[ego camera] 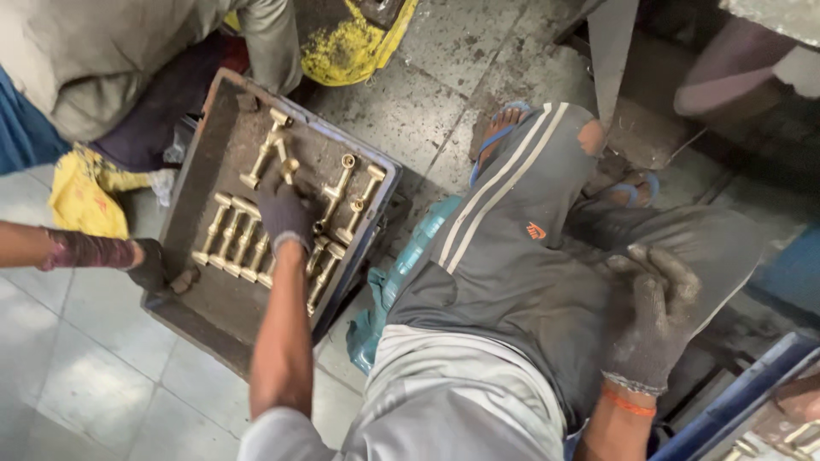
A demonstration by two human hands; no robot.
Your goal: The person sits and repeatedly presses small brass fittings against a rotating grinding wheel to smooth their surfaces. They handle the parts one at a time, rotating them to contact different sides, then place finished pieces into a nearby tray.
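Right grip (653, 320) flat on knee (547, 282)

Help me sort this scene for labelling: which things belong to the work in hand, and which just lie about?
In the work:
- left hand, gloved, reaching among the brass fittings
- dark tray holding the fittings in rows
- another person's gloved hand at the tray's edge

Lying about:
- right hand, gloved, resting on the thigh
- yellow cloth
- teal object beside the tray
- blue crate

A metalwork workshop: grimy floor tiles (102, 376), a dirty tray (192, 162) of brass fittings (231, 239), soiled work gloves (653, 324).
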